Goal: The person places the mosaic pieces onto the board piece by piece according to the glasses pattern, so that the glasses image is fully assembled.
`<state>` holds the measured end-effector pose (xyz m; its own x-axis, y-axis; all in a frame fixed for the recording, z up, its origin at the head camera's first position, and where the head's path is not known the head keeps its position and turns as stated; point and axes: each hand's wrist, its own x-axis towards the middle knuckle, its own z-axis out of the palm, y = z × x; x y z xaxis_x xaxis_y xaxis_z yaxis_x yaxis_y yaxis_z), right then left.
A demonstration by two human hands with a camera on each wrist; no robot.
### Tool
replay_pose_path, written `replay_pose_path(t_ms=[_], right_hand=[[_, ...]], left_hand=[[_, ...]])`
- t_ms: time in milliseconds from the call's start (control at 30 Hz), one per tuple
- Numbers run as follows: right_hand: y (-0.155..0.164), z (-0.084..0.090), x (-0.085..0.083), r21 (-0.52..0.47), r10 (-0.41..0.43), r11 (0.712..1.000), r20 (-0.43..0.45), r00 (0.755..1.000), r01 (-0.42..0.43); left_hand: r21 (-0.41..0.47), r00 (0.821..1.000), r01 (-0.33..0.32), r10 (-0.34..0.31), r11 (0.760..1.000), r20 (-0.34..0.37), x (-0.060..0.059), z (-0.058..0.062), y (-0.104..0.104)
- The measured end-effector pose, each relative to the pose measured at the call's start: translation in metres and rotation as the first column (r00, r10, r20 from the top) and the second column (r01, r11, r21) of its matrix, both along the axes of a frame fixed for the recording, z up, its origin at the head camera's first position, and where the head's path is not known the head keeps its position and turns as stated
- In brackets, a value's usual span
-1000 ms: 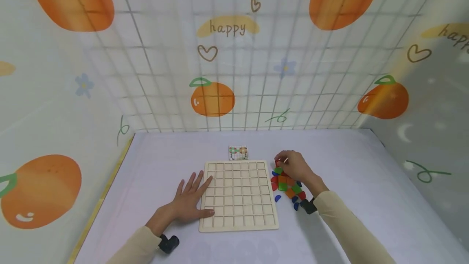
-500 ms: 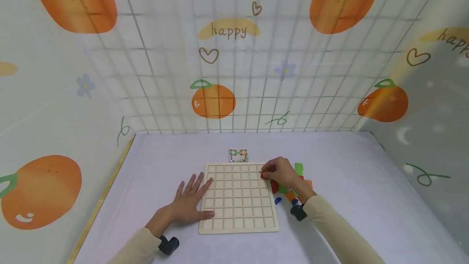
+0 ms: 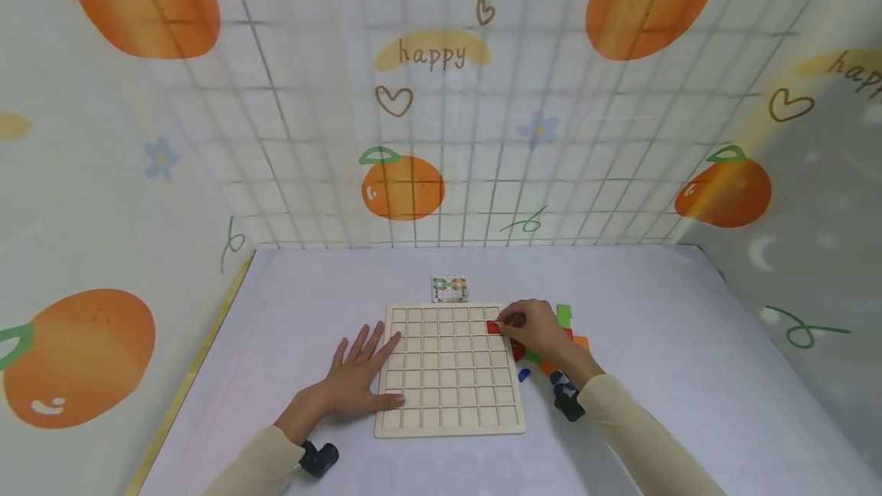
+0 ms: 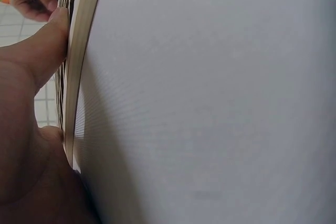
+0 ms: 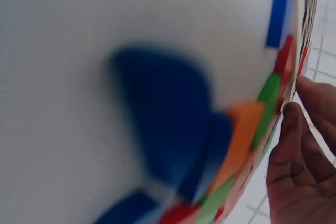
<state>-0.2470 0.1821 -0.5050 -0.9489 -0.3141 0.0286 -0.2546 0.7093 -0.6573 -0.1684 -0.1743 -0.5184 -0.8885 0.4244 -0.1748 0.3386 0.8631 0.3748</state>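
While my right hand (image 3: 534,330) pinched a red tile (image 3: 493,327) over a cell at the wooden grid board's (image 3: 451,419) two o'clock corner, my left hand (image 3: 357,375) lay flat, fingers spread, at nine o'clock, steadying it; loose coloured tiles (image 3: 561,350) lay at three o'clock.

Bright, even light fills the head view, with soft shadows lying under both forearms. Straight wall lines bow outward at the edges. Both wrist views are close and blurred; the blue piece (image 5: 168,114) nearest the lens is smeared.
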Motion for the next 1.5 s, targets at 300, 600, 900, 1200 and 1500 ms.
replay_pose_path(t_ms=[300,600,900,1200,1500], right_hand=[[0.032,0.002,0.011,0.106,0.014,0.994,-0.035,0.999,-0.010],[0.047,0.009,0.022,0.177,0.037,0.984,-0.021,0.999,-0.033],[0.050,0.007,0.020,0.236,0.053,0.970,0.028,0.998,-0.058],[0.042,0.008,0.015,0.121,0.028,0.992,0.042,0.999,-0.033],[0.015,0.015,0.005,0.036,0.070,0.997,-0.039,0.997,-0.068]], left_hand=[[-0.034,1.000,-0.010,0.010,0.999,-0.014,0.000,-0.001,0.002],[0.001,1.000,-0.002,0.002,1.000,-0.009,0.000,-0.002,0.001],[0.006,1.000,-0.010,0.010,1.000,-0.012,-0.001,0.000,-0.001],[-0.023,1.000,-0.009,0.009,1.000,-0.017,-0.004,-0.005,0.002],[-0.014,1.000,-0.009,0.008,1.000,-0.011,-0.002,-0.004,0.001]])
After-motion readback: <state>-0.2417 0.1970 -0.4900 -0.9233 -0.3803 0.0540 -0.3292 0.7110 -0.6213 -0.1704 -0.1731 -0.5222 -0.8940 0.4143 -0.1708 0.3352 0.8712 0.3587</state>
